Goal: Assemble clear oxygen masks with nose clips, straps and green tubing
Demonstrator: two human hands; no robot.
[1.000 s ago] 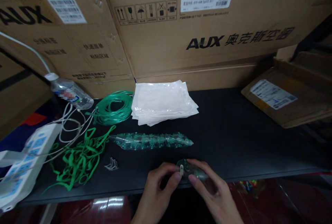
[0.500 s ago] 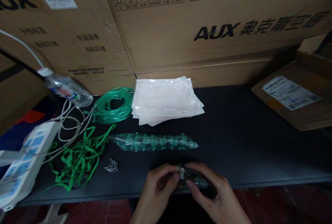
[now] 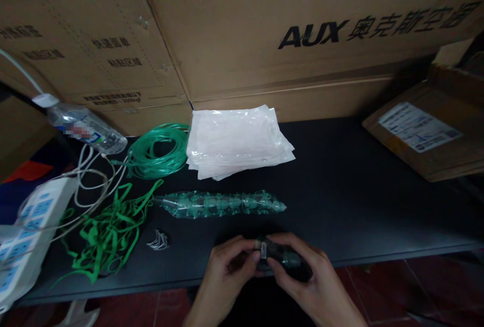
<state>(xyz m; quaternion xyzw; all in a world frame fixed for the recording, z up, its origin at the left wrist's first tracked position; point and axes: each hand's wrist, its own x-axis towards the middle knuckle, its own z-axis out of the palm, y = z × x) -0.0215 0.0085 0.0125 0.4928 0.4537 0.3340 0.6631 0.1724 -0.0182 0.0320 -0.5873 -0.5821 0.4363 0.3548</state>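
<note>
At the front edge of the table, my left hand [image 3: 229, 270] and my right hand [image 3: 310, 270] hold a translucent green plastic mask [image 3: 289, 258] between them. Its full shape is partly hidden by my fingers. A small pale strip [image 3: 263, 250], like a metal nose clip, shows on it beside my left thumb. Both hands pinch with thumb and forefinger. Beyond them lies a long row of nested clear green plastic pieces [image 3: 223, 204]. Several thin curved metal strips [image 3: 158, 240] sit in a small pile to the left, beside tangled green elastic straps [image 3: 108, 231].
Coiled green tubing [image 3: 141, 158] and a stack of white packets [image 3: 234, 140] lie farther back. At the left are a white power strip [image 3: 45, 216], loose white cables [image 3: 81, 185] and a plastic bottle [image 3: 109, 138]. Large cardboard boxes [image 3: 234, 39] stand behind; an open carton [image 3: 446, 110] is right.
The view has shifted slightly, so things on the table appear a little farther left and higher. Both hands keep hold of the mask, which has turned slightly.
</note>
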